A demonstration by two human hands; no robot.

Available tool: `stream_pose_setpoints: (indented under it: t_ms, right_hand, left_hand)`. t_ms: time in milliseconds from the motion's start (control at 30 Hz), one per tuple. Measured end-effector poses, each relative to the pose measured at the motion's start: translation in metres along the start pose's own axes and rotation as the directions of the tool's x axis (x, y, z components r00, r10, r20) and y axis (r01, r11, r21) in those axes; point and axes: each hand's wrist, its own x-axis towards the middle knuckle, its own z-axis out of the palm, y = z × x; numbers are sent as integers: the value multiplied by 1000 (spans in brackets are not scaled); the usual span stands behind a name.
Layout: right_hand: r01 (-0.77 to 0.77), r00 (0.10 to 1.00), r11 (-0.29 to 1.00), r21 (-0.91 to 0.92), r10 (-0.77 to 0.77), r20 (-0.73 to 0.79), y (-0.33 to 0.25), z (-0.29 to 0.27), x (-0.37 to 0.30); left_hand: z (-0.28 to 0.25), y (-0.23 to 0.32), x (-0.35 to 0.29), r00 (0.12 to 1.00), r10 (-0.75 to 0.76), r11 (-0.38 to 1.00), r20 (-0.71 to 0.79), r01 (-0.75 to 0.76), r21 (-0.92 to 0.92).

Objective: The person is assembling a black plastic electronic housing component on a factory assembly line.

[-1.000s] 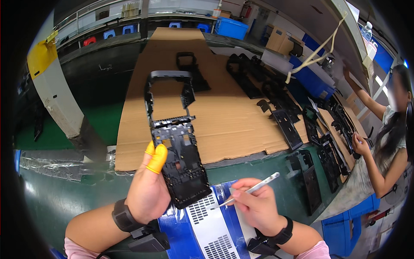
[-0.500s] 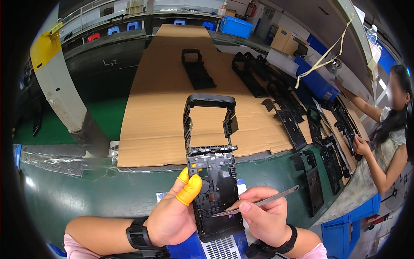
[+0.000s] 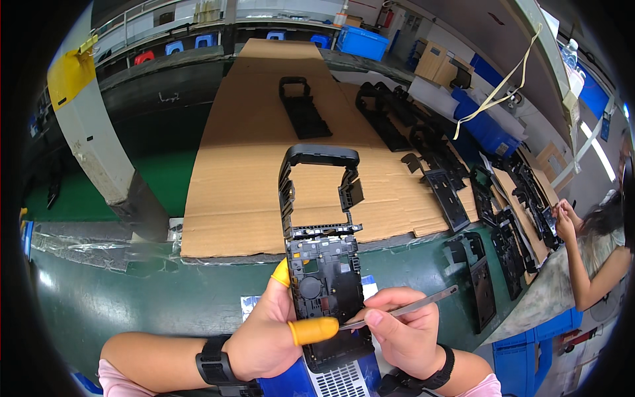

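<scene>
My left hand is closed round the left side of a black plastic housing, held upright above the table's near edge. Its upper part is an open rectangular loop; the lower part is a recessed panel with ribs and small fittings. Yellow finger cots cover the thumb and one finger, and that thumb lies across the panel. Pinched in my right hand are slim grey metal tweezers. Their tip meets the panel beside my left thumb, which partly hides it. My right fingers also lie near the housing's right edge.
Cardboard covers much of the green table. Another black housing lies on it, with several more along the right. At the right, a co-worker's hands are beside black parts. A grey post stands at left.
My left thumb has swung from the housing's left edge across the panel to the tweezers' tip. At the right, the co-worker has drawn back an outstretched arm and brought both hands together.
</scene>
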Motion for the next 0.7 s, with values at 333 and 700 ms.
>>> stream_pose_setpoints:
  t_ms: [333, 700]
  right_hand:
    - [-12, 968, 1000, 27, 18, -250, 3, -31, 17]
    - [-181, 966, 980, -87, 161, -202, 26, -33, 26]
  left_hand:
    - [-15, 31, 21, 947, 312, 920, 73, -321, 225]
    - [-22, 40, 26, 946, 319, 940, -56, -308, 145]
